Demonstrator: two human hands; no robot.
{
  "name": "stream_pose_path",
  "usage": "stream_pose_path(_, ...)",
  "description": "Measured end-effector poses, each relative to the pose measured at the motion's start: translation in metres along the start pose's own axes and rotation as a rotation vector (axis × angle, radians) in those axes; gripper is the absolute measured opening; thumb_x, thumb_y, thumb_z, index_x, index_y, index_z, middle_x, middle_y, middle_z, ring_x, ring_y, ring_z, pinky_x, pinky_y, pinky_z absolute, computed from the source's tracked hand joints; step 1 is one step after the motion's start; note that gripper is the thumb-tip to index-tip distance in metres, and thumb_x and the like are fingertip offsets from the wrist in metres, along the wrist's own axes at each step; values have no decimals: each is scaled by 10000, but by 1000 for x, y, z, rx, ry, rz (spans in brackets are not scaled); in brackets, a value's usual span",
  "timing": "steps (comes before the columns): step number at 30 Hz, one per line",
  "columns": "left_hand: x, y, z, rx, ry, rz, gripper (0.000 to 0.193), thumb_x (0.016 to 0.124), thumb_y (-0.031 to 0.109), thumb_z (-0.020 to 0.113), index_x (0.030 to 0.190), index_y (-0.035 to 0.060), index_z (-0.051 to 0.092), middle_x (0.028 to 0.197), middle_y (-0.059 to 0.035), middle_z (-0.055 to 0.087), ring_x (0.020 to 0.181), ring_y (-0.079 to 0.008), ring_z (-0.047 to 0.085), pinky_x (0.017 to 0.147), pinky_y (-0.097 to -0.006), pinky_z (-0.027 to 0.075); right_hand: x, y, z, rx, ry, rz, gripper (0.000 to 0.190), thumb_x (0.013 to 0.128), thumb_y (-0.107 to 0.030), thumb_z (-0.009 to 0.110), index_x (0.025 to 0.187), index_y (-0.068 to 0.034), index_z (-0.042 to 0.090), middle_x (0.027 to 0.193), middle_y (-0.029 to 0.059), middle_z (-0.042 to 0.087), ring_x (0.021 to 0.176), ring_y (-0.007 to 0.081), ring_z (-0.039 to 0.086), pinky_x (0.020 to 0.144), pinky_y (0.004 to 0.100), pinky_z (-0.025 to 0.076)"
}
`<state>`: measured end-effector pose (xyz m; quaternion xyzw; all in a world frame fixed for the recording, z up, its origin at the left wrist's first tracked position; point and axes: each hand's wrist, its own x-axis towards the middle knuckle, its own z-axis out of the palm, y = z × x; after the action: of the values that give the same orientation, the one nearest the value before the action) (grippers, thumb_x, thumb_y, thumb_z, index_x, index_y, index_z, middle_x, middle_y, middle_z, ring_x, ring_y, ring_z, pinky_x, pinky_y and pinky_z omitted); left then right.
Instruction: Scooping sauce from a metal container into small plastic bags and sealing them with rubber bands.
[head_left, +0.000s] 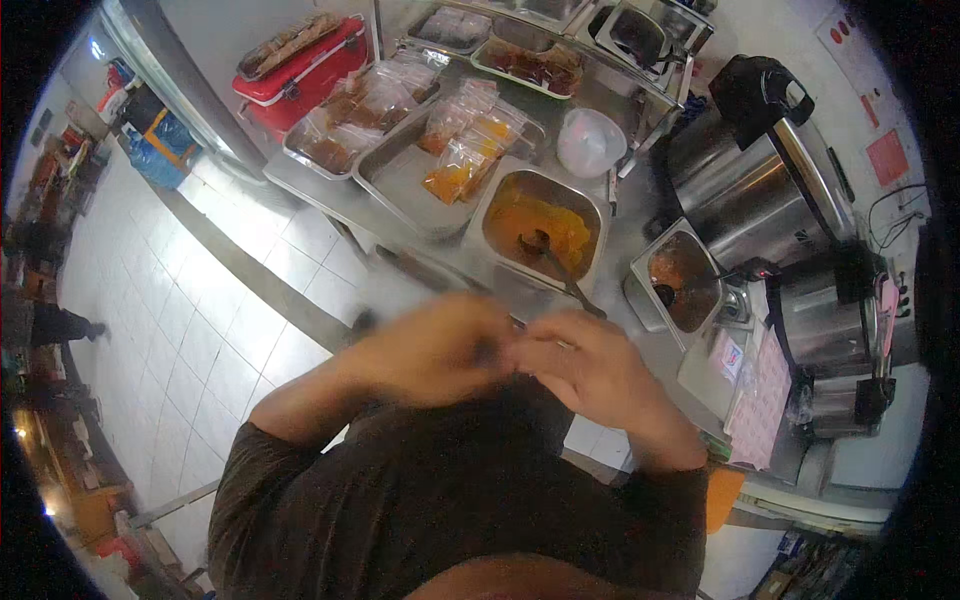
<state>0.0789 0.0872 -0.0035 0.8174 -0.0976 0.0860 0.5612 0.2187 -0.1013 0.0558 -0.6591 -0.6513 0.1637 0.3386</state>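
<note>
My left hand and my right hand meet in front of my chest, fingertips close together. Both are blurred, and whether anything small is pinched between them cannot be made out. Just beyond them stands a deep steel pan of orange-yellow sauce. A dark ladle rests in it, its handle leaning over the rim towards my right hand. Left of that pan, a shallow steel tray holds several clear bags of yellow-orange sauce.
Another tray holds bags of brown food, beside a red cooler box. A white plastic bowl sits behind the sauce pan. To the right are a smaller steel pan with reddish contents, large steel cookers and pink printed paper.
</note>
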Motion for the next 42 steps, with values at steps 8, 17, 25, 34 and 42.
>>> stream_pose_path(8,-4,-2,5,-536,-153,-336,104,866,112,669,852,15,635,793,-43,610,802,-121,562,739,-309,447,-6,18,17,-183,111,-227,186,851,-145,715,1028,-93,688,1258,72,597,1191,307,550,973,432,479)
stream_pose_path(17,-1,-2,6,-218,-79,-198,185,902,148,597,869,-34,600,793,-91,597,770,-228,577,722,-376,450,-3,15,22,-234,-5,-226,181,840,-149,661,991,-51,641,987,86,546,996,290,536,892,432,429)
stream_pose_path(25,11,6,4,186,31,68,115,745,73,669,733,-11,592,686,-182,572,656,-384,575,602,-445,434,1,18,35,-387,-62,-214,173,808,-131,584,940,-24,616,946,99,508,971,277,516,903,428,434)
stream_pose_path(34,10,11,6,536,348,-279,154,722,190,689,711,39,663,688,-181,625,679,-397,636,660,-500,492,-5,22,33,-395,-57,-300,210,836,-155,599,1005,-34,628,1029,80,546,1025,263,531,886,397,476)
stream_pose_path(42,8,3,11,392,370,-344,158,727,161,669,665,22,629,653,-196,595,627,-397,613,597,-470,484,-3,25,35,-400,-122,-95,190,881,-164,579,1039,-67,623,1034,67,598,927,257,617,736,412,553)
